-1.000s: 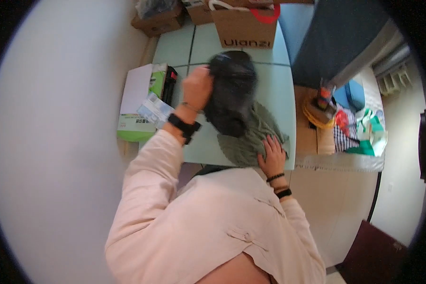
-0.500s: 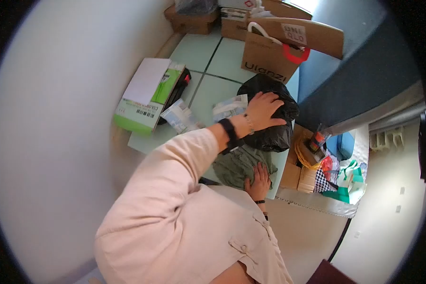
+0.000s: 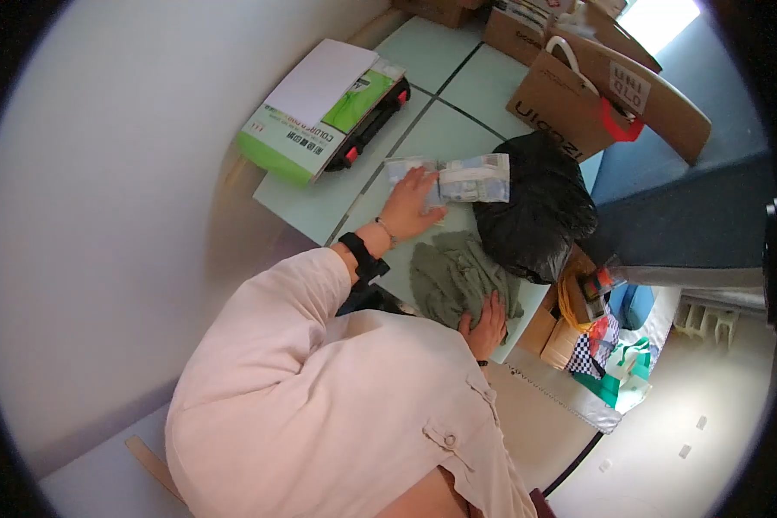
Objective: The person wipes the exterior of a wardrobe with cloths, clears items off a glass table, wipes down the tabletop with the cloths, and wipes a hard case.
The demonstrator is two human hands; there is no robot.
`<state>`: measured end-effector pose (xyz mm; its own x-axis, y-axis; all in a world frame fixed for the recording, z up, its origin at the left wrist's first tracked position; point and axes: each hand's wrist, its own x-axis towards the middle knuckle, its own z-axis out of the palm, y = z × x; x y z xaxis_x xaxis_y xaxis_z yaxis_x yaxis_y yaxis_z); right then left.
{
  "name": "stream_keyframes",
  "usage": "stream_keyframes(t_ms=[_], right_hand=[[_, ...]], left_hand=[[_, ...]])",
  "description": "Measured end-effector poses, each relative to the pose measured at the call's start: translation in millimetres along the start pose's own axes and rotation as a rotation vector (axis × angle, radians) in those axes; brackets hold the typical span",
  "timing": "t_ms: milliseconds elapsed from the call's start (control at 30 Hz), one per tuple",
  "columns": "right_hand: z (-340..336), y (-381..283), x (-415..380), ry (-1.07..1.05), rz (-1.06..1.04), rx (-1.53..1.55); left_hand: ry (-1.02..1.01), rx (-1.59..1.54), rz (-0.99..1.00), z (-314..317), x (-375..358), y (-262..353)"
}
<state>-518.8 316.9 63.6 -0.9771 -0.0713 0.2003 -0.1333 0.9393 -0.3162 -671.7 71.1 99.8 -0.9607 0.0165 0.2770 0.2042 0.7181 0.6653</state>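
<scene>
My left hand [image 3: 410, 207], with a black band on its wrist, rests palm down with fingers stretched over a pale blue-and-white plastic packet [image 3: 397, 168]. A second similar packet [image 3: 479, 179] lies against its right end. My right hand [image 3: 488, 326] lies flat on a crumpled grey-green cloth [image 3: 453, 272] at the table's near edge. Touching the second packet is a bulging black plastic bag [image 3: 540, 207], apart from both hands. The contents of the bag are hidden.
A green-and-white box [image 3: 293, 138] with a white sheet on top and a black case [image 3: 371, 125] lie at the table's left. Cardboard boxes [image 3: 557, 104] stand at the back right. Bags, including a green-and-white one [image 3: 626, 371], sit beyond the right edge of the glass-topped table [image 3: 397, 129].
My left hand has moved off the black bag leftward onto a packet. The two packets, previously apart, now meet end to end. My right hand stays on the cloth. The view has turned.
</scene>
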Motion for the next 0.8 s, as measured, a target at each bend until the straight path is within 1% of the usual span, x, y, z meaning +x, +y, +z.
stream_keyframes(t_ms=[33, 67, 133, 200, 267, 300, 333, 367, 400, 467, 500, 533, 600, 633, 700, 733, 800], right_hand=[[0.0, 1.0, 0.0, -0.009, -0.014, -0.002], [-0.1, 2.2, -0.2, -0.006, -0.024, 0.007], [0.9, 4.8, -0.5, -0.006, -0.034, 0.024], [3.6, 6.1, -1.1, 0.032, -0.076, 0.048], [-2.4, 0.3, -0.6, -0.012, -0.032, 0.031], [-3.6, -2.3, -0.1, -0.050, 0.006, 0.003], [-1.9, -2.4, -0.5, -0.049, 0.004, 0.006], [-0.5, -1.1, -0.7, -0.016, -0.022, 0.026], [-1.7, 2.1, -1.4, 0.016, -0.049, 0.040], [-2.6, 2.2, -2.7, 0.007, -0.038, 0.041], [-2.0, 0.9, -2.2, -0.001, -0.020, 0.055], [-2.6, 0.1, -1.9, 0.004, -0.019, 0.052], [-5.3, -3.6, -3.6, 0.003, -0.017, 0.053], [-6.7, -4.8, -4.3, 0.004, -0.010, 0.046], [-5.5, -5.8, 1.7, 0.018, -0.007, 0.042], [-5.1, -4.9, 3.3, 0.020, -0.005, 0.034], [-3.1, -4.4, 3.9, 0.015, -0.003, 0.036]], left_hand=[[-0.028, -0.019, 0.042, -1.1, -2.7, 6.4], [-0.022, -0.019, 0.031, -8.2, -7.5, 3.5], [0.291, -0.170, -0.129, -37.7, -22.9, -14.7], [0.744, -0.119, -0.314, -80.1, -31.4, -34.6], [1.071, 0.105, -0.557, -102.2, -32.7, -84.7], [1.073, 0.112, -0.555, -115.4, -26.2, -90.6], [1.102, -0.383, -0.839, -129.0, -16.9, -90.9], [1.073, -0.901, -1.098, -138.7, -7.8, -95.5], [1.074, -0.910, -1.099, -142.2, -1.7, -114.9], [0.716, -1.305, -0.909, -149.9, 4.5, -123.1], [0.736, -1.312, -1.018, -147.5, 8.7, -125.5], [0.732, -1.316, -1.014, -147.0, 9.3, -130.1], [0.591, -1.300, -1.044, -147.7, 11.6, -144.2], [0.581, -1.305, -1.047, -149.8, 9.9, -145.7], [0.506, -1.191, -0.915, -154.0, 6.1, -149.7], [0.501, -1.198, -0.916, -157.1, 0.7, -147.2], [0.524, -1.235, -0.801, -167.9, -16.0, -138.7]])
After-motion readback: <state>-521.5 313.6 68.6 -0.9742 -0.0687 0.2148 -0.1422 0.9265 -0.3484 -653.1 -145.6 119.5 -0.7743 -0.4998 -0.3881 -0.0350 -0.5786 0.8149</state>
